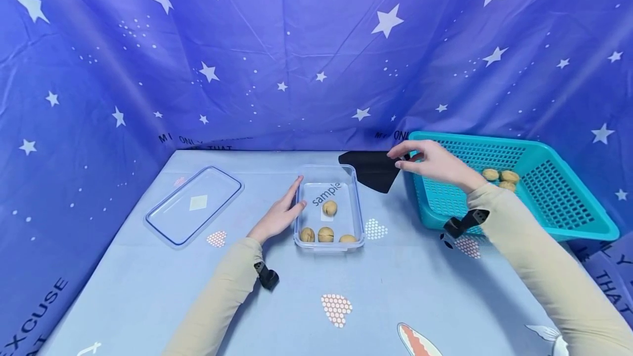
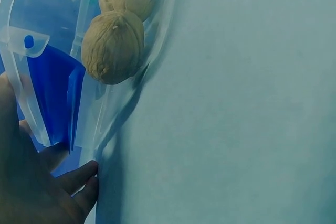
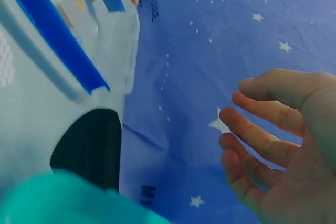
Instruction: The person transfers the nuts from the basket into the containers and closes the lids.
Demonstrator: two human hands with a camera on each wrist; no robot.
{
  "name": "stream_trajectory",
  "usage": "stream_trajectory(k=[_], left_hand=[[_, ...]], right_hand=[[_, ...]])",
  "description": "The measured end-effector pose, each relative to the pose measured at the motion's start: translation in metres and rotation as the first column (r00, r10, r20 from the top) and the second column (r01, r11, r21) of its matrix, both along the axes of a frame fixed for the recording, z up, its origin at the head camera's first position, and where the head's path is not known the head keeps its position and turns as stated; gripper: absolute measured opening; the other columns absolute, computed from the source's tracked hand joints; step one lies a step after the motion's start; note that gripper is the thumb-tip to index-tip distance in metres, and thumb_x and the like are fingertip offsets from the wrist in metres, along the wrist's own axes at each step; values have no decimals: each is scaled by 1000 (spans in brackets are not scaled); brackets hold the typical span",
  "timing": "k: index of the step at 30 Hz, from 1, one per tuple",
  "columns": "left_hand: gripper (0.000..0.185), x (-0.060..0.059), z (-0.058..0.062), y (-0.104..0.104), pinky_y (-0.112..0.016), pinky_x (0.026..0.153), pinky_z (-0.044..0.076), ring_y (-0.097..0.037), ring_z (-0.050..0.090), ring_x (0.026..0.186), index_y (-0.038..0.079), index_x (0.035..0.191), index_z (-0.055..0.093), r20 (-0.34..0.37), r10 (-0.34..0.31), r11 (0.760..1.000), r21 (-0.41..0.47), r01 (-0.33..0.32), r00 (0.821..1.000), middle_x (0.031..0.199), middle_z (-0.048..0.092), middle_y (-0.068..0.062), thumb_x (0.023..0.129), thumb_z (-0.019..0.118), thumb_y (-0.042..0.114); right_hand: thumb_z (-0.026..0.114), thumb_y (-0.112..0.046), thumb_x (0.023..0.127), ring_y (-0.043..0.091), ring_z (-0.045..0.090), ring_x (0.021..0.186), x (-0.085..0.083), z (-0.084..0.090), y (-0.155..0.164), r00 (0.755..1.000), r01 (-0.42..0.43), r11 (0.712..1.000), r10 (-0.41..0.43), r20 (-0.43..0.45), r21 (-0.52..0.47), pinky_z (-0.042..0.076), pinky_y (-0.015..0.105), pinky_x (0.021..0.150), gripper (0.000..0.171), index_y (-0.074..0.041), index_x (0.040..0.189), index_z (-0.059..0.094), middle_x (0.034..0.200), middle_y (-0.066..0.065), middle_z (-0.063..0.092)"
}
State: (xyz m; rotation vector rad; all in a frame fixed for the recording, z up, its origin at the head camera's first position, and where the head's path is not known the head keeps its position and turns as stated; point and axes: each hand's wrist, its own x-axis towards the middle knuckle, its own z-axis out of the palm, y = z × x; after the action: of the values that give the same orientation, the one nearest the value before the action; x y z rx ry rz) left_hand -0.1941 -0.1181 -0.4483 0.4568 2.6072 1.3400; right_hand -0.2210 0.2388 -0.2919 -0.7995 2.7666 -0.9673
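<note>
Filling seems underway, left hand (image 1: 278,214) straight-fingered along the clear rectangular plastic box (image 1: 354,210)'s left edge, empty, loose-fingered right hand (image 1: 437,165) needing another round tan walnut (image 1: 509,177).

The table (image 1: 296,306) wears a pale blue cloth, on which are printed dotted hearts (image 1: 337,310) and, at the near side, an orange and white figure (image 1: 417,340). On the left, the clear lid (image 1: 180,216) with blue rim lies flat and slantwise. In the middle stands the clear box (image 1: 329,247), upright, apart from the lid. On the right is placed the turquoise basket (image 1: 559,196), also upright. Between box and basket, at the back edge, there is a flat black piece (image 1: 373,169); whether it is printed or lies loose, I cannot tell.
</note>
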Motion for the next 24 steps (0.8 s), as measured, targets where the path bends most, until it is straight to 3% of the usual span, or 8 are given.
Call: stream_trajectory(k=[9, 19, 24], left_hand=[[65, 1, 1, 1, -54, 113, 20, -32, 20, 142, 27, 157, 9, -27, 1, 1000, 0, -1, 1000, 160, 12, -1, 102, 43, 37], [65, -2, -3, 2, -55, 113, 19, -32, 20, 142, 27, 157, 9, -42, 2, 1000, -14, -3, 999, 160, 11, -1, 103, 43, 35], [64, -2, -3, 2, -55, 112, 20, -32, 20, 142, 27, 157, 9, -45, -1, 1000, -6, 1, 999, 160, 12, -1, 103, 43, 33]], right_hand=[[59, -15, 97, 23, 59, 104, 2, 13, 26, 995, 101, 995, -101, -3, -8, 50, 31, 85, 26, -7, 122, 64, 118, 10, 63], [58, -21, 98, 26, 57, 108, -7, 10, 51, 985, 170, 985, -170, 8, -3, 48, 18, 79, 32, -7, 127, 62, 123, 13, 60], [56, -23, 100, 28, 54, 112, -10, 6, 64, 980, 200, 980, -200, 10, 3, 47, 26, 86, 34, -6, 129, 60, 126, 16, 58]])
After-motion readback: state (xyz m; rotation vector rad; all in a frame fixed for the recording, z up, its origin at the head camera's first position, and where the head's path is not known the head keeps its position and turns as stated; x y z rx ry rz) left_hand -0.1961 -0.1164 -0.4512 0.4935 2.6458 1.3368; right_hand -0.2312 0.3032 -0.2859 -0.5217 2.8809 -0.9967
